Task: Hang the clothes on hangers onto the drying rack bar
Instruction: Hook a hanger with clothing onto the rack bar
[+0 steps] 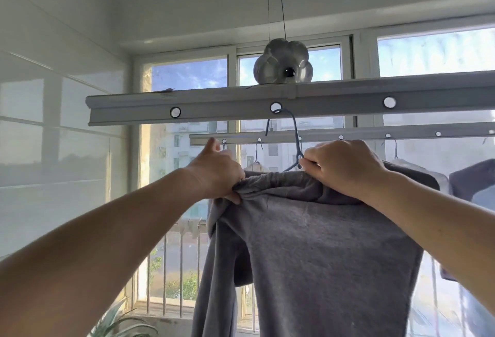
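A grey garment (321, 243) on a blue hanger (296, 149) is held up just below the near drying rack bar (214, 107), with the hanger's hook at the middle hole (276, 107) of that bar; whether the hook tip is already fully through the hole cannot be told. The right hand (345, 165) is closed around the hanger's neck and the collar of the garment, directly under the hook. The left hand (217, 173) is pinched shut on the bunched shoulder cloth at the hanger's left end. The hanger's long axis is seen running left to right, roughly along the bar, with the hook rising straight above the right hand. The right hand is the nearer to the hole, so the seating of the hook is judged to depend on it, while the shoulder is likely to be smoothed by the left. Other hung clothes (417, 173) are seen on the far bar (348, 133).
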Demonstrator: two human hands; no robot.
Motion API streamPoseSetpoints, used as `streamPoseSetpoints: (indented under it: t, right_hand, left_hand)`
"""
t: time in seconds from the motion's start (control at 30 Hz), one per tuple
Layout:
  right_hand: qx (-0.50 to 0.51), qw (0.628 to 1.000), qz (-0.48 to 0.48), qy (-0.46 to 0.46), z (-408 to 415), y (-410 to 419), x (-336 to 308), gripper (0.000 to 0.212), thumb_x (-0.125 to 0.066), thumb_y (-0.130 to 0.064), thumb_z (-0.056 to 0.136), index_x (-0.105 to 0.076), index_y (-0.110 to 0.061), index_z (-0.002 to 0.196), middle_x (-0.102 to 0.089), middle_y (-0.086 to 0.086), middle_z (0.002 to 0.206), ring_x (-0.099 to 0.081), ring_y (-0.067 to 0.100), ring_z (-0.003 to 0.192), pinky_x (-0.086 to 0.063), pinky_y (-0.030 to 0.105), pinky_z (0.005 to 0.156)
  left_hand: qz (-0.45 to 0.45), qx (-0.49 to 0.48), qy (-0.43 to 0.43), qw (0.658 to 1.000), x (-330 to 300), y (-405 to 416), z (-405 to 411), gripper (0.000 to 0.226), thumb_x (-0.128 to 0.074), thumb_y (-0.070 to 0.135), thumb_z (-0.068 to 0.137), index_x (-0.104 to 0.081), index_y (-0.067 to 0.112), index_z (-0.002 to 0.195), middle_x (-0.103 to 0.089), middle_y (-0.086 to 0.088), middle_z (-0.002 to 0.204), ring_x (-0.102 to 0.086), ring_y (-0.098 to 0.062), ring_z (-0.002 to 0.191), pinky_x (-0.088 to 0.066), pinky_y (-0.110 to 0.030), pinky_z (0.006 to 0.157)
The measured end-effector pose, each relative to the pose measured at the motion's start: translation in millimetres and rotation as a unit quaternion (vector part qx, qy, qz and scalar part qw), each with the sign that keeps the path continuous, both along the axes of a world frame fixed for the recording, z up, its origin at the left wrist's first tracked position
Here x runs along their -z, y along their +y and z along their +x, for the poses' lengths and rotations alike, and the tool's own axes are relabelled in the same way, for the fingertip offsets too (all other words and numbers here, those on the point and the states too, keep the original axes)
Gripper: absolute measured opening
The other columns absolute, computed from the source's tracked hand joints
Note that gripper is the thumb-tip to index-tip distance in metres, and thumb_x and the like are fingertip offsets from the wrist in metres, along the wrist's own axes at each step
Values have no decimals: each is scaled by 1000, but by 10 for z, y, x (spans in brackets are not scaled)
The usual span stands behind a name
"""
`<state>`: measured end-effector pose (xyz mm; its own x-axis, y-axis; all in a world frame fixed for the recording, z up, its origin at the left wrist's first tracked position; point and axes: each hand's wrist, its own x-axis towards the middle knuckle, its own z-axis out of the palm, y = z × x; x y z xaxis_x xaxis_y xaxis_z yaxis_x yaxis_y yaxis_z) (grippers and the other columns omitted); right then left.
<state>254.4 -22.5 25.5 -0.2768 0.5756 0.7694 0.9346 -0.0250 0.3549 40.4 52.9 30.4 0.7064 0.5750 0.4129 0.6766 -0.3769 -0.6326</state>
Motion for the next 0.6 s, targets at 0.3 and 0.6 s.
streamPoseSetpoints:
  t: [0.3,0.6]
  right_hand:
    - [5,1000,-4,16,-85,19,24,35,-31,-40,97,-44,-21,71,-65,-2,86,-61,23,87,-48,35,78]
    - [-18,999,7,34,-160,47,85,30,-31,-40,96,-41,-23,74,-66,0,93,-62,27,91,-45,35,78]
  left_hand:
    - [-178,-100,28,979,-50,-131,-56,24,-61,46,73,-58,25,85,-56,5,90,-49,-15,107,-4,-56,112]
    - [-240,-131,-10,962,-55,-113,-22,72,-55,80,58,-62,27,108,-62,7,94,-56,-16,94,-43,-36,89]
